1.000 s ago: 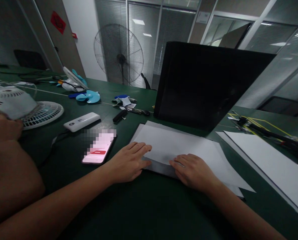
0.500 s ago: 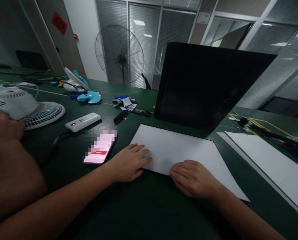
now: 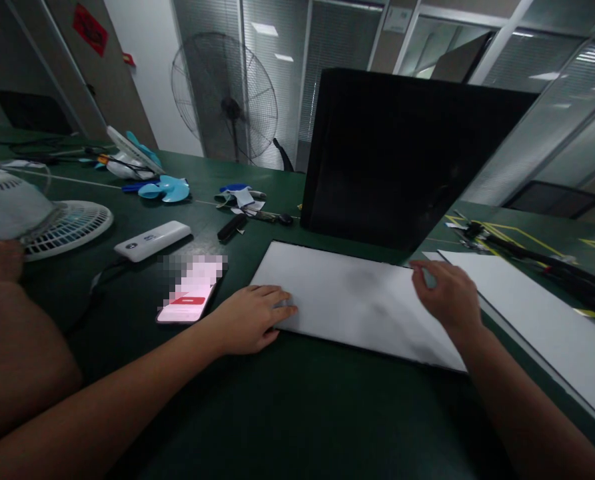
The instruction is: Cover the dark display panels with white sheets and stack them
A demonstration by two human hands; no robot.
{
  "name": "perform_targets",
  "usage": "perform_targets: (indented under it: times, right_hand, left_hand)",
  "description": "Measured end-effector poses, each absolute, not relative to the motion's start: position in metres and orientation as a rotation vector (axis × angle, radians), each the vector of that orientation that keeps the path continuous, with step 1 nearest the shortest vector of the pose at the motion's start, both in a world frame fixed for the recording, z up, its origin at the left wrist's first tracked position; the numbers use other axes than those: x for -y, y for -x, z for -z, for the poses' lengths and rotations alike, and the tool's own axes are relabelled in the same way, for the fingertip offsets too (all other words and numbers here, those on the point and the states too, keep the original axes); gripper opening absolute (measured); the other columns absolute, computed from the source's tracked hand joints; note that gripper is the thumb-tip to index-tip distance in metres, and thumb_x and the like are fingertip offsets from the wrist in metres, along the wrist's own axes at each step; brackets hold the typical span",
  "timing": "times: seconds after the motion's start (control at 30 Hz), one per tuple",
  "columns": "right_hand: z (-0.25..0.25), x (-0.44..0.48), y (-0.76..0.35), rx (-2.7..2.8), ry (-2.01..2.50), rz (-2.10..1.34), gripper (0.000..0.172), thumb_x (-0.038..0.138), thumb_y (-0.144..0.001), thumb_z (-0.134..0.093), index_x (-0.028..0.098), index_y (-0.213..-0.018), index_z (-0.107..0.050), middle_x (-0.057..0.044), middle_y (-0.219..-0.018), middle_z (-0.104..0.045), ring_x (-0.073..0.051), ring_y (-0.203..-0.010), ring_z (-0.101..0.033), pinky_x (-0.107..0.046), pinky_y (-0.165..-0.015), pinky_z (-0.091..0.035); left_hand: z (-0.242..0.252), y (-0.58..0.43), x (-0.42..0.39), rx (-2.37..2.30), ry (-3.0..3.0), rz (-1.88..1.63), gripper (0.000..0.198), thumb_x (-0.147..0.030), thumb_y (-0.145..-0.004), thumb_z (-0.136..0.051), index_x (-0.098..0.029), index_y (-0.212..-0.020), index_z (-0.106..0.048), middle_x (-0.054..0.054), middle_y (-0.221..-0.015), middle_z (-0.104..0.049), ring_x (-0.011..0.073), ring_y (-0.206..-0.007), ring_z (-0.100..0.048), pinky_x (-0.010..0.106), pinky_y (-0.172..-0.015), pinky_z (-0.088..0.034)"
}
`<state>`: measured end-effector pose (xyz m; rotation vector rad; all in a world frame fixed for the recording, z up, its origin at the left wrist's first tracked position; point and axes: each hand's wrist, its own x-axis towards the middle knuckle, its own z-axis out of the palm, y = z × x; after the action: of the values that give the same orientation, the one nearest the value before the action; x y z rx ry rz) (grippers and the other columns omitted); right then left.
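Sheet (image 3: 342, 287), white, rectangular, paper-like, dark-edged, lies flat on dark green tabletop (image 3: 277, 413), near side of black upright panel (image 3: 392, 167). Left hand (image 3: 252, 317) rests on its left end, fingers apart, gripping nothing. Right hand (image 3: 447, 293) curls at far right corner; can't tell if pinching. Risk: weak left-hand pressure could let sheet skew under a right-hand tug.

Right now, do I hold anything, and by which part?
Your left hand rests on the near left corner of the white sheet, not gripping. Your right hand is at its far right corner; pinching cannot be told.
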<state>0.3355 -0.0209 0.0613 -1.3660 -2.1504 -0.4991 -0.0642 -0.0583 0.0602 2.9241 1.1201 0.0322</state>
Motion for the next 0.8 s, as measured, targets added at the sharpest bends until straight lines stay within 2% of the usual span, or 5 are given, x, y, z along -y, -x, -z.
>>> perform_targets:
  times: [0.2,0.3,0.47,0.63,0.8]
  right_hand:
    - [-0.034,-0.002,-0.472,1.547,2.246,0.565,0.064,0.047,-0.093,-0.048,0.006,-0.14,-0.057,-0.032,-0.144,-0.049,-0.038,-0.135,-0.043,-0.054,-0.099,-0.035]
    - [-0.02,0.002,-0.505,1.373,2.424,0.447,0.069,0.056,-0.087,-0.053,0.001,-0.126,-0.066,-0.043,-0.124,-0.055,-0.046,-0.116,-0.053,-0.061,-0.079,-0.04]
    - [-0.016,0.003,-0.516,1.364,2.526,0.3,0.053,0.054,-0.085,-0.055,0.01,-0.105,-0.077,-0.032,-0.093,-0.067,-0.036,-0.078,-0.063,-0.051,-0.062,-0.04]
    - [-0.022,0.001,-0.51,1.354,2.528,0.369,0.037,0.028,-0.083,-0.052,0.006,-0.094,-0.079,-0.029,-0.079,-0.066,-0.029,-0.063,-0.062,-0.041,-0.056,-0.037]
    - [-0.03,0.007,-0.5,1.396,2.374,0.577,0.041,0.036,-0.084,-0.053,0.003,-0.078,-0.078,-0.029,-0.064,-0.06,-0.031,-0.057,-0.06,-0.041,-0.053,-0.035]
  left_hand:
    - [-0.057,0.064,0.057,-1.117,-2.94,-0.046,0.056,-0.031,-0.09,-0.065,-0.031,-0.145,-0.052,0.009,-0.152,-0.053,0.0334,-0.138,-0.051,0.055,-0.108,-0.046]
    - [-0.055,0.064,0.056,-1.13,-2.941,-0.031,0.057,-0.03,-0.09,-0.065,-0.032,-0.145,-0.052,0.009,-0.153,-0.053,0.034,-0.138,-0.051,0.057,-0.107,-0.046]
    - [-0.054,0.065,0.056,-1.141,-2.929,-0.014,0.058,-0.03,-0.091,-0.064,-0.034,-0.147,-0.049,0.007,-0.155,-0.05,0.0326,-0.141,-0.048,0.057,-0.109,-0.045]
    - [-0.055,0.065,0.056,-1.142,-2.925,-0.019,0.059,-0.03,-0.091,-0.064,-0.034,-0.147,-0.049,0.007,-0.155,-0.051,0.0319,-0.141,-0.048,0.058,-0.109,-0.045]
    - [-0.056,0.065,0.057,-1.133,-2.926,-0.049,0.058,-0.03,-0.09,-0.066,-0.033,-0.146,-0.05,0.006,-0.154,-0.051,0.032,-0.14,-0.049,0.056,-0.109,-0.045]
